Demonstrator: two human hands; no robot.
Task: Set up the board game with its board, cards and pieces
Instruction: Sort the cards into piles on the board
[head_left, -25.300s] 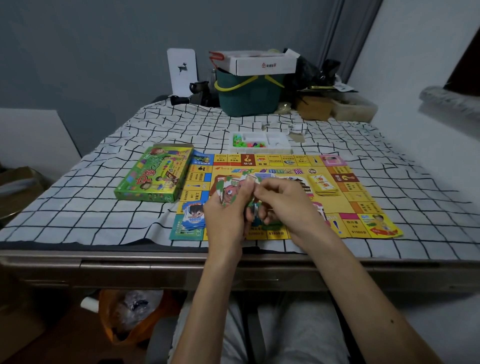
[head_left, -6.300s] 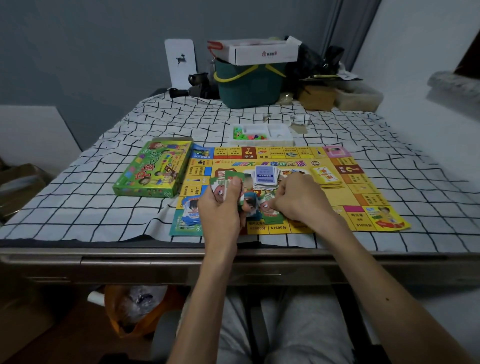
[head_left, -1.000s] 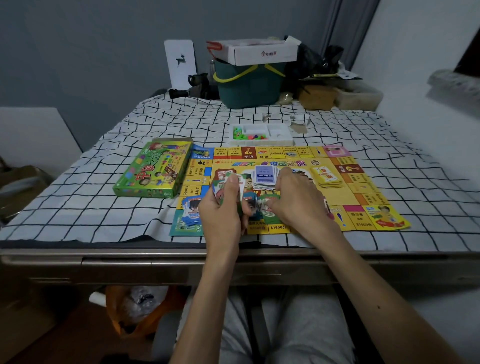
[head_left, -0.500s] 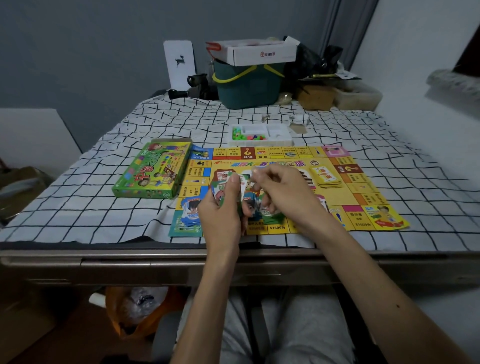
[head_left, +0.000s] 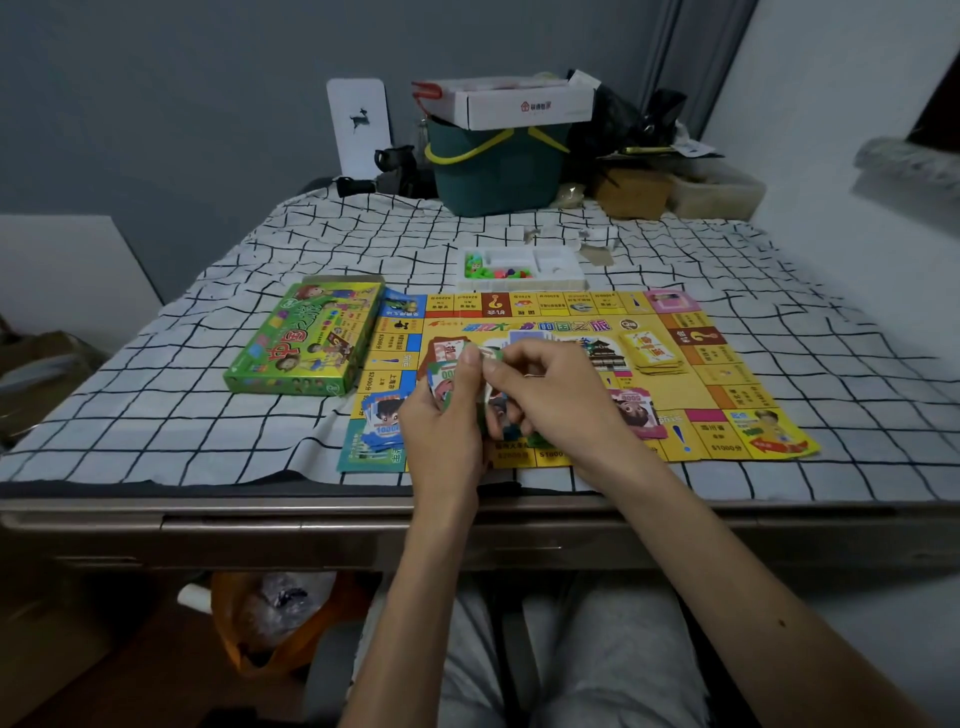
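Both hands meet above the near middle of the flat yellow paper game board (head_left: 691, 384), which lies open on the black-and-white checked cloth (head_left: 208, 364) covering the bench (head_left: 260, 519). The left hand (head_left: 441, 431) grips a fanned stack of green and red printed paper cards (head_left: 447, 382), thumb pressed along its upper edge. The right hand (head_left: 556, 400) has its fingers curled in and pinches the top of the same stack with thumb and forefinger, touching the left thumb.

On the board's near left corner sits a pile of blue printed notes (head_left: 382, 421). Just right of the hands is a pile of pink printed notes (head_left: 636, 410), and further back on the right a pile of yellow cards (head_left: 652, 353). A green cardboard game box (head_left: 306, 340) lies flat on the cloth, touching the board's left edge. Beyond the board's far edge sits a white plastic compartment tray (head_left: 522, 267) holding small green and red pieces in its left section.

At the back of the bench stands a dark teal plastic bucket (head_left: 498, 171) with a yellow handle, a white cardboard carton (head_left: 519, 104) resting across its top.
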